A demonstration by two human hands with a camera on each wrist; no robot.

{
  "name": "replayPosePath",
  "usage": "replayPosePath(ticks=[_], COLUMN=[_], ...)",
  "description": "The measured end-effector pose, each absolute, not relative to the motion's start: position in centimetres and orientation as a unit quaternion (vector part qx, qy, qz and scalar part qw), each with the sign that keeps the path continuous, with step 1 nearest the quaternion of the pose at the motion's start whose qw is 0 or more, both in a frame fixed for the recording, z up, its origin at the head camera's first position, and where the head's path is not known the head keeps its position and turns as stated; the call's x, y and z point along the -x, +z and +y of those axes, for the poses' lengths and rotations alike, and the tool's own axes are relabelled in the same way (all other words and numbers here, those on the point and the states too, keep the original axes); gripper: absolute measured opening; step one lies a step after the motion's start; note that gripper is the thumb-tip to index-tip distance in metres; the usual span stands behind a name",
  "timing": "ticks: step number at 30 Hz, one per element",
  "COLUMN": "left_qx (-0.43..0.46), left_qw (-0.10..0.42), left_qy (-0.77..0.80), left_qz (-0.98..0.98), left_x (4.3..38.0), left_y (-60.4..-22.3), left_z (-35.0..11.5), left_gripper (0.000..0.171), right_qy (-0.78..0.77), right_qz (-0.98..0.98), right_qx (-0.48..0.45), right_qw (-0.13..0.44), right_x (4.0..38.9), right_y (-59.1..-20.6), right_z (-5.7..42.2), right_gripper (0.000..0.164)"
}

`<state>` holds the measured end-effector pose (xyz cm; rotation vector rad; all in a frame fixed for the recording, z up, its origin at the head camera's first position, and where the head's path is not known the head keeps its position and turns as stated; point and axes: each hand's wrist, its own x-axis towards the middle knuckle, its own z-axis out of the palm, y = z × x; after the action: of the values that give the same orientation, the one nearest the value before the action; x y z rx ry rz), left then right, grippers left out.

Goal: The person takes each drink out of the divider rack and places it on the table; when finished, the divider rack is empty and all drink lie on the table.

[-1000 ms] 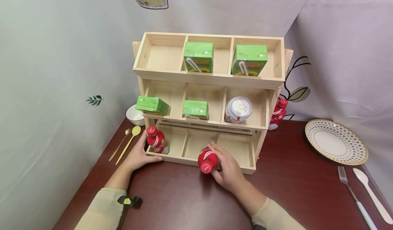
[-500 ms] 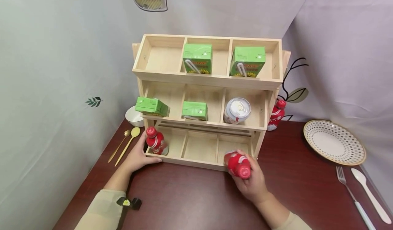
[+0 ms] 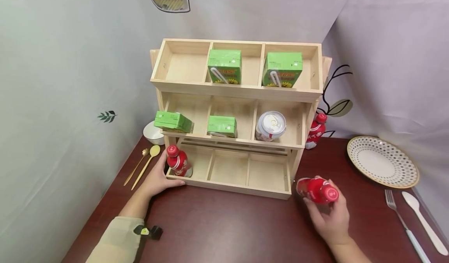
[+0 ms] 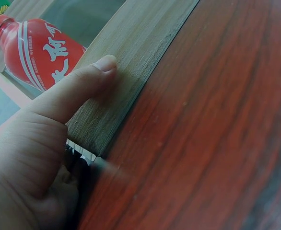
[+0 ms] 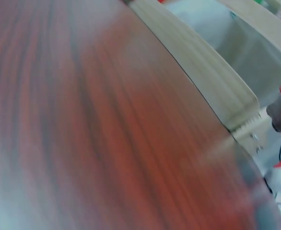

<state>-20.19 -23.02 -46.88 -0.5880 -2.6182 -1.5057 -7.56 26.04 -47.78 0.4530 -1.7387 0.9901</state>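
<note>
Bottle [image 3: 317, 189] is leaning, R hand [image 3: 334, 221] gripping it just off R end of rack [image 3: 238, 90]; L hand [image 3: 156, 181] is resting spread on its lower corner. Poss. snag: base clipping counter [image 3: 217, 228] w/ low tilt.

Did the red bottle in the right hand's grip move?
Yes. The red bottle went right, from the wooden shelf's bottom front edge to beyond its right end.

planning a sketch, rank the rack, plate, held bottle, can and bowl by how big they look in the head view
1. Rack
2. Plate
3. Held bottle and can: too alike to rank, with fingers covering some of the bottle
4. Bowl, partly hidden
</note>
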Motion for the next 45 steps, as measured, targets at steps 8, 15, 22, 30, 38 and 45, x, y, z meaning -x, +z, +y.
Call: replayPosePath(ticks=[8,15,22,30,38,45], left_qx=[0.190,0.197,0.207,0.208,0.212,0.211], left_qw=[0.025,0.028,0.035,0.034,0.041,0.036], left_qy=[-0.494,-0.496,-0.498,-0.496,-0.496,-0.495], left_qz=[-0.848,-0.845,-0.841,-0.842,-0.841,-0.842], left_x=[20.0,20.2,20.5,20.4,20.4,20.3], left_y=[-47.0,-46.9,-46.8,-46.9,-46.9,-46.8], left_z=[-23.2,-23.2,-23.2,-23.2,-23.1,-23.1], left_gripper=[0.129,0.131,0.131,0.132,0.131,0.132], right_qy=[0.462,0.537,0.487,0.422,0.426,0.434], right_qz=[-0.754,-0.734,-0.778,-0.818,-0.819,-0.821], right_qx=[-0.045,0.043,0.073,0.120,0.146,0.173], right_qw=[0.465,0.413,0.390,0.372,0.356,0.328], right_x=[7.5,7.8,8.0,9.7,11.1,12.6], right_y=[-49.8,-49.4,-47.3,-49.6,-49.5,-49.4], right_z=[29.0,29.2,29.0,32.1,33.3,33.9], right_gripper=[0.066,0.078,0.075,0.079,0.074,0.073])
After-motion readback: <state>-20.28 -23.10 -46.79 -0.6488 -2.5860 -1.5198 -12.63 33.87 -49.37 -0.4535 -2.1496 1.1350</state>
